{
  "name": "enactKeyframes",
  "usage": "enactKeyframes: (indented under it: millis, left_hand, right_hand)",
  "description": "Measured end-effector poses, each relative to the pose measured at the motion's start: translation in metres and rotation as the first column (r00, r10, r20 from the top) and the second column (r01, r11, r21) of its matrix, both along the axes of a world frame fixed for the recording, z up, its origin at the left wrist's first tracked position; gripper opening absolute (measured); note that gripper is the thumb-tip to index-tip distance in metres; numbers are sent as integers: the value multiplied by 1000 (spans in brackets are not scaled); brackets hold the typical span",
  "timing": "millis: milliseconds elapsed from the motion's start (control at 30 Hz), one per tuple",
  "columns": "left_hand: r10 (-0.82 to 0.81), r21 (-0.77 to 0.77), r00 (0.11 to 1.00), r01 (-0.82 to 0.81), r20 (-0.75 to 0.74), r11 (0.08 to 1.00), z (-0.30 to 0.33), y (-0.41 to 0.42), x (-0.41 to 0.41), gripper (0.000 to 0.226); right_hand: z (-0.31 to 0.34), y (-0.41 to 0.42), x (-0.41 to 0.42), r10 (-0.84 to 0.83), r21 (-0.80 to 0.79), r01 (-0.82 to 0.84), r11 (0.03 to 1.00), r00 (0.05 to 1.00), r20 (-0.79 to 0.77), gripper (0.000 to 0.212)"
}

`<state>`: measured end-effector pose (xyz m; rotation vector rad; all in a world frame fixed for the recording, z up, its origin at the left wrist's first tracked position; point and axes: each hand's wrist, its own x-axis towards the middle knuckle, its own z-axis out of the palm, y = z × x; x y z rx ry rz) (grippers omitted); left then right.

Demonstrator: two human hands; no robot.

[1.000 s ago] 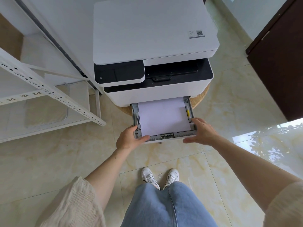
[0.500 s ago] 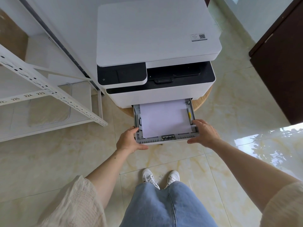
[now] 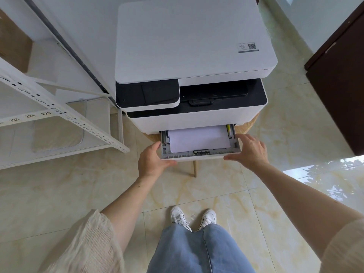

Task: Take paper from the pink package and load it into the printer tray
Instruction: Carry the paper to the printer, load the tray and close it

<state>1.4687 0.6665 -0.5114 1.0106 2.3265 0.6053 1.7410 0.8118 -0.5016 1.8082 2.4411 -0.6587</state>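
Grey plastic paper tray (image 3: 201, 153), half out of white printer (image 3: 195, 62) with white sheet stack (image 3: 199, 139) lying flat inside: my left hand (image 3: 152, 161) and right hand (image 3: 250, 150) clasp its front corners, fingers (image 3: 243, 137) loosely curled; light, rigid, probably slides easily if pushed evenly.

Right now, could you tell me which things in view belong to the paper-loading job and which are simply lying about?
Job: grey pull-out paper tray, white paper stack, white printer, both hands, left, right.
Lying about: white metal shelf rack, dark brown cabinet.
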Motion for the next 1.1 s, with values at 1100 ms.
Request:
enactKeyframes:
  millis: [1100]
  left_hand:
    - [255, 327, 962, -272, 93, 905, -27, 34, -43, 94]
  right_hand:
    - [-31, 52, -11, -344, -83, 340, 937, 851, -397, 112]
